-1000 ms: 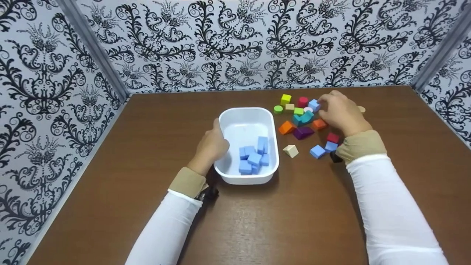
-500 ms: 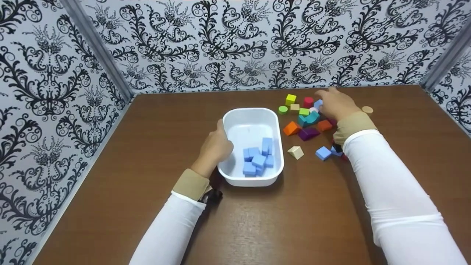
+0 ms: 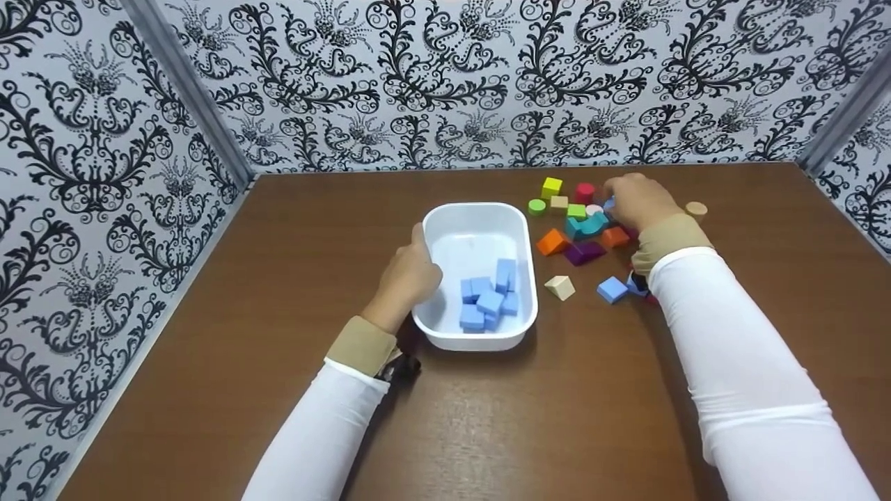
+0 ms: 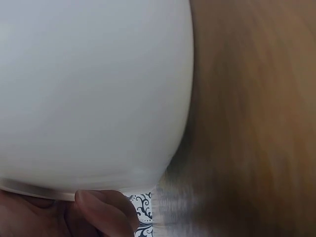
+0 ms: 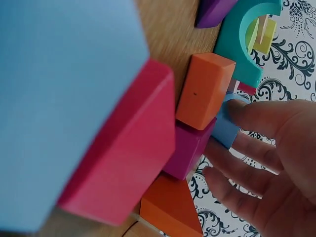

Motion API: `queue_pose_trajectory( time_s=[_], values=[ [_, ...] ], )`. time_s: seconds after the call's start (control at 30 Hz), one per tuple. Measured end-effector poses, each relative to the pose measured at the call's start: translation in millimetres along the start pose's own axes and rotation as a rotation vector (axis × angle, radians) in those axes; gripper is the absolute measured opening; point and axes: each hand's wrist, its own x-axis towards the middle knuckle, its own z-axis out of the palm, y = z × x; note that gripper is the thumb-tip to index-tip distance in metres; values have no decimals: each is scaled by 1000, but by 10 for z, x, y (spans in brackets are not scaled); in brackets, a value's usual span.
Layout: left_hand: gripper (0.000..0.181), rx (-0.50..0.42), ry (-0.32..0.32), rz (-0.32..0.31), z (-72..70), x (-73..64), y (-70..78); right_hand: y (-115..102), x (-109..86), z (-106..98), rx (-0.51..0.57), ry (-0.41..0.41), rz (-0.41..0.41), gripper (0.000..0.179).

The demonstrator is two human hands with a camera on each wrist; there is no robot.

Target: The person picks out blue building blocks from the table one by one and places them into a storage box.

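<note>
My left hand (image 3: 407, 275) grips the left rim of a white plastic tub (image 3: 475, 343); in the left wrist view its fingers (image 4: 106, 212) curl under the lip. Several light blue blocks (image 3: 490, 302) lie inside toward the near end. At the back right my right hand (image 3: 642, 200) pinches a blue block (image 5: 225, 124), the thumb on one side and fingers on the other. That block stands behind a magenta block (image 5: 186, 150) and an orange block (image 5: 206, 89). Most of it is hidden by the hand in the head view.
Near the right forearm lie a blue block (image 3: 612, 289) and a cream triangular block (image 3: 560, 287). Left of the right hand are a teal arch (image 3: 588, 225), a purple block (image 3: 583, 252), a yellow cube (image 3: 551, 187) and a red cylinder (image 3: 585, 192). A round wooden disc (image 3: 695, 209) lies right.
My right hand reached over the far blue block with fingers spread, then lowered and closed round it. The left hand stays on the tub's rim. The view shifted slightly.
</note>
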Motion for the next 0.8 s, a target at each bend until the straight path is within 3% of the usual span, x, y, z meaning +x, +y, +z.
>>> queue_pose_trajectory(
  time_s=[0.2, 0.43, 0.8],
  values=[
    [83, 5, 1, 3, -6, -10, -4, 1, -25, -8, 17, -11, 8, 33],
    [82, 13, 3, 1, -15, -6, 10, -29, -81, -104, 15, 42, 1, 35],
    [83, 20, 2, -4, -3, -6, 12, -310, -329, -216, 45, 92, -43, 32]
  ],
)
